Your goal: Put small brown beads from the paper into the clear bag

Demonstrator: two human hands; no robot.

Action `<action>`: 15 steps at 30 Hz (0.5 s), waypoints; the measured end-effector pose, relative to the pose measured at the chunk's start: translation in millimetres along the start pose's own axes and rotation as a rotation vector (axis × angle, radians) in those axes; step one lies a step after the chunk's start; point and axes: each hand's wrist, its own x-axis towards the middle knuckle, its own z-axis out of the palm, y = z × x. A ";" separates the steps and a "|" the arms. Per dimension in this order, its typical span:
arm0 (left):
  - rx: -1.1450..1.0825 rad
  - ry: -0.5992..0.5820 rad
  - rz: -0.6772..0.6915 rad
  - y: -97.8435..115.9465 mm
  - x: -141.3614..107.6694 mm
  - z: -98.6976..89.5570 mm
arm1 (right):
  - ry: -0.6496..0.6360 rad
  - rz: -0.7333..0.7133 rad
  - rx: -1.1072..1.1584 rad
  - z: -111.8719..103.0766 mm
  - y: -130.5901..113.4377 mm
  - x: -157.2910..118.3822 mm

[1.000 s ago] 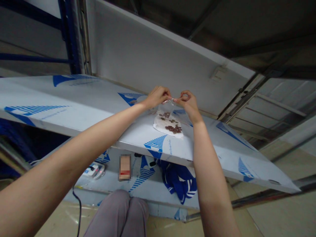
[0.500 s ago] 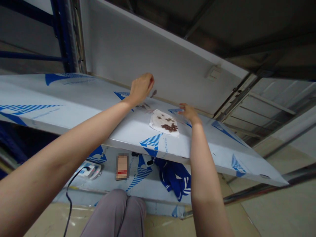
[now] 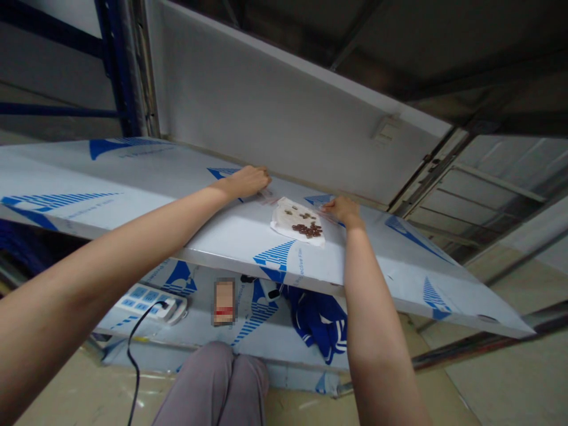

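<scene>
On the film-covered shelf (image 3: pixel 231 228) lies a white cloth or paper sheet (image 3: pixel 284 223) bearing several small dark brown pieces (image 3: pixel 307 229), densest at its near right. My left hand (image 3: pixel 254 180) is low over the shelf, left of the sheet, its fingers curled closed. What they hold is hidden. Something clear and shiny like thin plastic (image 3: pixel 267 193) shows just under those fingers. To the right of the sheet, my right hand (image 3: pixel 346 211) has its fingertips pinched together close to the shelf, beside similar clear plastic (image 3: pixel 320 207); whether they grip it is too small to tell.
Below, a lower shelf (image 3: pixel 199 319) carries a white power strip (image 3: pixel 151 303) with a black cable (image 3: pixel 134 355), a pixelated box-like item (image 3: pixel 224 302) and blue cloth (image 3: pixel 317 319). A pale wall panel (image 3: pixel 275 106) stands behind the shelf; dark overhead framing (image 3: pixel 399 47) lies above.
My left hand has come down from above the shelf; the dark brown bit seen beneath it is no longer visible there. My right hand's spread fingers have drawn together.
</scene>
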 end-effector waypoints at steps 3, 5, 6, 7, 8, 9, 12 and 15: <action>-0.072 -0.041 -0.026 -1.9 0.1 -1.3 | 0.103 0.012 0.021 -5.3 -4.2 0.5; -0.162 -0.063 -0.074 -4.5 1.0 0.0 | 0.165 0.007 0.064 -9.8 -9.0 0.5; -0.202 -0.050 -0.113 -5.6 1.6 0.5 | 0.187 -0.006 0.105 -11.9 -12.3 0.5; -0.237 -0.016 -0.152 -6.3 2.3 0.6 | 0.195 -0.028 0.155 -13.5 -16.1 0.5; -0.277 0.034 -0.183 -6.3 3.2 0.3 | 0.193 -0.056 0.211 -14.7 -20.6 0.4; -0.337 0.089 -0.201 -5.3 4.1 -0.6 | 0.184 -0.088 0.265 -15.2 -25.8 0.1; -0.696 0.208 -0.158 4.5 7.7 -4.4 | 0.152 -0.207 0.385 -13.6 -43.9 -2.5; -1.042 0.222 -0.072 21.6 12.6 -6.0 | 0.127 -0.281 0.400 -10.6 -61.7 -8.2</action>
